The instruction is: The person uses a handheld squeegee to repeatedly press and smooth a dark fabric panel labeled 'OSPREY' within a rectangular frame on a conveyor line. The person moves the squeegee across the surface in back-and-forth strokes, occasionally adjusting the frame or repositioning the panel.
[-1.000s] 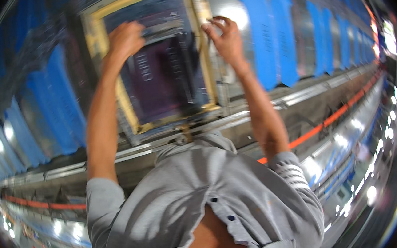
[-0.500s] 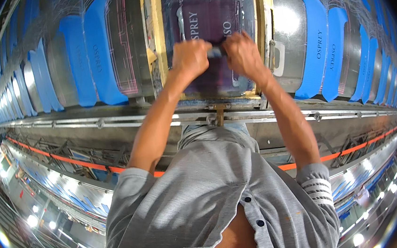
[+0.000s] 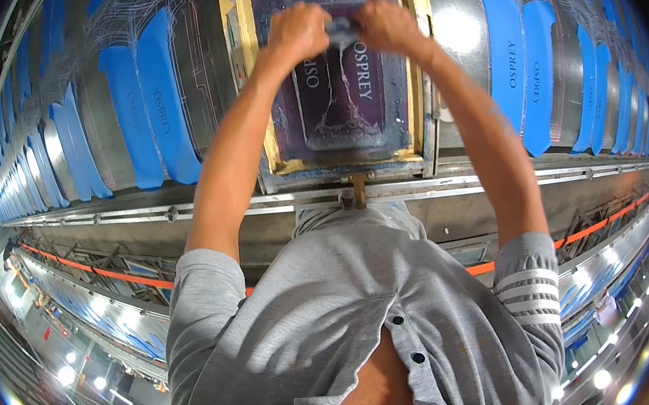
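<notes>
Gripping a dark squeegee (image 3: 342, 33), my left hand (image 3: 297, 33) is at its left end and my right hand (image 3: 389, 24) at its right, both with curled fingers. The squeegee is over the upper part of a screen printing frame (image 3: 424, 116), whose purple mesh (image 3: 336, 113) carries pale lettering and streaks of a wet, glossy substance. The middle of the squeegee shows between my fists; its ends are hidden by my fingers. The frame has yellowish edges and lies on a long metal printing bed (image 3: 460, 75) directly before my body.
Rows of blue printed panels (image 3: 170, 116) line the bed on both sides, receding left and right. A metal rail (image 3: 493, 185) runs along its near edge, with a brass-coloured bracket (image 3: 359, 192) at the frame. An orange strip (image 3: 138, 282) and further lit lines lie behind me.
My hands were apart at the frame's sides, then came together on the squeegee, and now have moved with it away from my body. The view has straightened, and wet streaks show behind the squeegee.
</notes>
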The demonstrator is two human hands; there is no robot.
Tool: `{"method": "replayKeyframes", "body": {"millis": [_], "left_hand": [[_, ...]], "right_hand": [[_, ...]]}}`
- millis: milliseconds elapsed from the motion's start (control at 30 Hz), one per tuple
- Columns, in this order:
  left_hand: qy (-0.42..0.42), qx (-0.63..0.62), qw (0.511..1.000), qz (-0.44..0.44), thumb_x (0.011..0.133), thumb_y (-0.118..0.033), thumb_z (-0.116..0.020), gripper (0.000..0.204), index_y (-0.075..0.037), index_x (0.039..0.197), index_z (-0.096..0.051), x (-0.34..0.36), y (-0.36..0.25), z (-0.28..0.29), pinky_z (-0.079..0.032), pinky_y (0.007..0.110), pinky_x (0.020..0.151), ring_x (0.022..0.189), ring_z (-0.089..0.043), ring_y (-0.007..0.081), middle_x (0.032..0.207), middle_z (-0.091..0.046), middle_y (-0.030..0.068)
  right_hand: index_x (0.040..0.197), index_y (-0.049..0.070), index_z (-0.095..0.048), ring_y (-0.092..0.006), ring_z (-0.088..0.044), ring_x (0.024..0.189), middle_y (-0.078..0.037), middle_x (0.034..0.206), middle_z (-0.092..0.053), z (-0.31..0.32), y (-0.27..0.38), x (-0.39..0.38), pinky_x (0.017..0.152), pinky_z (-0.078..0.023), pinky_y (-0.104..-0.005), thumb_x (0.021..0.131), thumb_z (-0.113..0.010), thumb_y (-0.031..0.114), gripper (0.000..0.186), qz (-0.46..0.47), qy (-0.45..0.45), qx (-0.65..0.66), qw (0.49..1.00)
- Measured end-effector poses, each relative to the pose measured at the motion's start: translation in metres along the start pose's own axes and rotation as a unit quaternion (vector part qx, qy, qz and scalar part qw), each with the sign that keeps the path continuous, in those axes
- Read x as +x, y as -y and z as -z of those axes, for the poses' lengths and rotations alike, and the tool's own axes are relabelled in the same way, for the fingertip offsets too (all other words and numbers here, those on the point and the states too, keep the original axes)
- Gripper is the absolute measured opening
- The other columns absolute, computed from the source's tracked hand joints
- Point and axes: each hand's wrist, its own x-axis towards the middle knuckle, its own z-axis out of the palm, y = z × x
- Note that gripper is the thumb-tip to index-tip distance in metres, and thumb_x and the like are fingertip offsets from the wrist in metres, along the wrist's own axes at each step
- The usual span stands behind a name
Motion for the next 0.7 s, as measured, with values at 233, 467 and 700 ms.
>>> {"method": "replayKeyframes", "body": {"millis": [233,467,700], "left_hand": [[-0.077,0.039,0.996,-0.031,0.077,-0.013,-0.062,0.04,-0.021,0.111,-0.08,0.017,0.014,-0.004,-0.06,0.048,0.085,0.088,-0.074,0.0369,0.097,-0.076,0.0169],[-0.075,-0.075,0.994,-0.04,0.073,0.0,-0.061,0.04,-0.016,0.103,-0.081,-0.159,-0.021,-0.098,-0.062,0.041,0.078,0.087,-0.076,0.0292,0.107,-0.078,0.0066],[0.067,-0.088,0.994,-0.021,0.075,-0.008,-0.063,0.035,-0.016,0.104,-0.082,-0.127,-0.006,-0.071,-0.06,0.048,0.079,0.082,-0.075,0.035,0.087,-0.075,0.0202]], "right_hand": [[0.091,0.007,-0.076,-0.0381,-0.071,0.087,-0.018,0.091,-0.071,0.013,-0.005,0.013,0.089,-0.057,-0.0465,0.078,-0.065,0.014,0.018,0.03,-0.117,0.044,0.992],[0.087,0.007,-0.072,-0.0278,-0.063,0.102,-0.01,0.091,-0.065,-0.022,0.093,-0.151,0.108,-0.045,-0.0577,0.068,-0.068,0.006,0.02,0.049,-0.026,0.09,0.994],[0.085,0.003,-0.074,-0.0326,-0.069,0.094,-0.018,0.089,-0.069,-0.024,0.082,-0.123,0.092,-0.056,-0.0489,0.072,-0.071,0.011,0.016,0.013,0.073,0.102,0.992]]}}
